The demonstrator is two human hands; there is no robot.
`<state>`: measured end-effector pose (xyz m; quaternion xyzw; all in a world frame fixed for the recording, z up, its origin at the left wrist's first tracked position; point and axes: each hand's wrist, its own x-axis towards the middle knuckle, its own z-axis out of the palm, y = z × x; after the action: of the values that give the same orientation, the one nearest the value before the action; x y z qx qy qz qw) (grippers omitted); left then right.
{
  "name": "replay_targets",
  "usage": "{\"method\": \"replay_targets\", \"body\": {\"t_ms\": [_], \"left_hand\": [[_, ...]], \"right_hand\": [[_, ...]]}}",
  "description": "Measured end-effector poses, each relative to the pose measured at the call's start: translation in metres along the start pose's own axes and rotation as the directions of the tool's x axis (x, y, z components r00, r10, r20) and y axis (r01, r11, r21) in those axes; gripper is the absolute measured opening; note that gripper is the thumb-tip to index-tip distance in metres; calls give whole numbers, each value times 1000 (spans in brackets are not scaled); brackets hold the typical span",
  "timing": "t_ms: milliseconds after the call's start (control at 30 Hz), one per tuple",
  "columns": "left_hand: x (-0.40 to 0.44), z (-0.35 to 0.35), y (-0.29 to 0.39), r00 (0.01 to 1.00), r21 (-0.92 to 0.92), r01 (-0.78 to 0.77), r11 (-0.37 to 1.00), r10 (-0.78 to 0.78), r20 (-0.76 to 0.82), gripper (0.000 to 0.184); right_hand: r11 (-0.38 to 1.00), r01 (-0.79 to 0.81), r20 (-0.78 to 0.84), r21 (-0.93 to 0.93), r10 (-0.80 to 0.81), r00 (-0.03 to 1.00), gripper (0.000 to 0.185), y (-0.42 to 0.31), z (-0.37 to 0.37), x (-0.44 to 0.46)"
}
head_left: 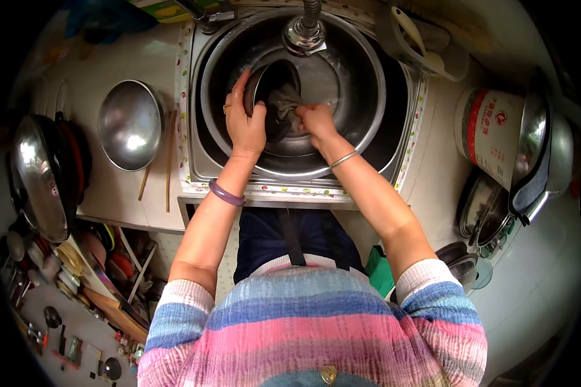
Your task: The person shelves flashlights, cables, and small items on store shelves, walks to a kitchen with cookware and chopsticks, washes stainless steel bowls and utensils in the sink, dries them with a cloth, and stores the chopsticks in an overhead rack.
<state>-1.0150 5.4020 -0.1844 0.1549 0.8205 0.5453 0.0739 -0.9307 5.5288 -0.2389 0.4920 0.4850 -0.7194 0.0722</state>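
Observation:
A large metal basin [361, 97] sits in the sink [400, 138], and both my hands are inside its rim. My left hand [244, 129] grips a smaller metal bowl [279, 72], fingers along its outer left side and thumb at the rim. The bowl is tilted, its mouth facing right. Closed around a bunched greyish cloth [284, 100], my right hand [316, 121] presses it into the bowl's mouth. Part of the cloth is in shadow. Above the basin hangs the faucet head [303, 35].
Left on the counter lie a shiny metal bowl [130, 126] and a pair of chopsticks [170, 161]. Pots and lids [42, 177] stand farther left. At right are a white bucket [494, 132], stacked pans [487, 209] and a plastic container [448, 61] holding a ladle.

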Motion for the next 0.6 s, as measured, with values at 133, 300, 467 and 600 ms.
{"method": "replay_targets", "body": {"t_ms": [133, 300, 467, 600], "left_hand": [[-6, 15, -8, 977, 1, -161, 987, 160, -143, 67], [-4, -8, 1, 971, -350, 197, 916, -133, 198, 93], [25, -16, -9, 815, -289, 515, 807, -356, 458, 81], [40, 4, -13, 806, -233, 570, 788, -480, 348, 70]], "right_hand": [[779, -379, 106, 500, 379, 919, 8, 0, 41, -37], [919, 187, -84, -348, -229, 970, 16, -12, 2, -4], [-112, 733, 549, -670, -740, 388, 22, -78, -14, 28], [-188, 706, 637, -682, -626, 449, 16, -110, 10, 18]]}}
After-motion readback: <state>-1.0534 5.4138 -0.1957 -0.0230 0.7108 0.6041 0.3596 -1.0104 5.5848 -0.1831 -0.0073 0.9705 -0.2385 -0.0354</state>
